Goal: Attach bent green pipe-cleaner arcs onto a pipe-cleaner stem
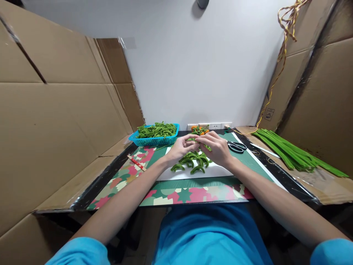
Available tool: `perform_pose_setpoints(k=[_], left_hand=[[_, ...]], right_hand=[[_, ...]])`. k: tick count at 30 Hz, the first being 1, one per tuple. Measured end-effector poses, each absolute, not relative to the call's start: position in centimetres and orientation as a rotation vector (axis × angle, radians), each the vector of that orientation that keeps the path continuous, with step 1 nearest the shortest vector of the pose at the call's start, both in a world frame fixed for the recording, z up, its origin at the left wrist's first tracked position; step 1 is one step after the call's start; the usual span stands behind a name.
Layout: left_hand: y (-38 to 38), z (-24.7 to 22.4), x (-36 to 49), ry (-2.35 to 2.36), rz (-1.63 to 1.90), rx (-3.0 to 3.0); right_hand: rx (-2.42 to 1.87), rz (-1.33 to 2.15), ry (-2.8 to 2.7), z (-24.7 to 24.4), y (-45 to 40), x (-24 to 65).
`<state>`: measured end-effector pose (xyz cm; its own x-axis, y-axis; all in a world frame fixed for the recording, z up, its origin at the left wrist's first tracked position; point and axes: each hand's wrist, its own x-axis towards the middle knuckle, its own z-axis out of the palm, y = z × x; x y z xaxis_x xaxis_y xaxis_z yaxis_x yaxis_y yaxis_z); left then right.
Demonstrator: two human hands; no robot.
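My left hand [182,148] and my right hand [213,147] meet above the middle of the table, fingertips close together. Both have their fingers pinched on a small green fuzzy piece [197,139], mostly hidden by the fingers. Below them, several curved green fuzzy pieces [197,169] lie on a white sheet [176,175]. Just behind the hands are orange and green fuzzy pieces [202,133].
A blue basket [154,141] full of green curled pieces stands at the back left. Black-handled scissors [237,147] lie right of my hands. Long green stems [289,151] rest at the far right, a red stick [136,162] at left. Cardboard walls [55,110] flank the table.
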<state>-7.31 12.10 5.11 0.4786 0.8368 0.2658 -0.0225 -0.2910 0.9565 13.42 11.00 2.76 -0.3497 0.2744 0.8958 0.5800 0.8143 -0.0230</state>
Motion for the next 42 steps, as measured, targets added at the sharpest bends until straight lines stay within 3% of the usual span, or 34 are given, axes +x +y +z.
perform_pose_setpoints(k=[18, 28, 42], left_hand=[[12.6, 5.8, -7.7, 0.891, 1.226, 1.596], [12.9, 5.8, -8.4, 0.957, 1.292, 1.602], [12.7, 5.8, -8.5, 0.997, 1.291, 1.568]], right_hand=[[-0.602, -0.315, -2.118, 2.4, 10.8, 13.2], [-0.351, 0.104, -2.538, 3.2, 8.5, 11.3], [-0.416, 0.243, -2.593, 2.6, 8.6, 11.1]])
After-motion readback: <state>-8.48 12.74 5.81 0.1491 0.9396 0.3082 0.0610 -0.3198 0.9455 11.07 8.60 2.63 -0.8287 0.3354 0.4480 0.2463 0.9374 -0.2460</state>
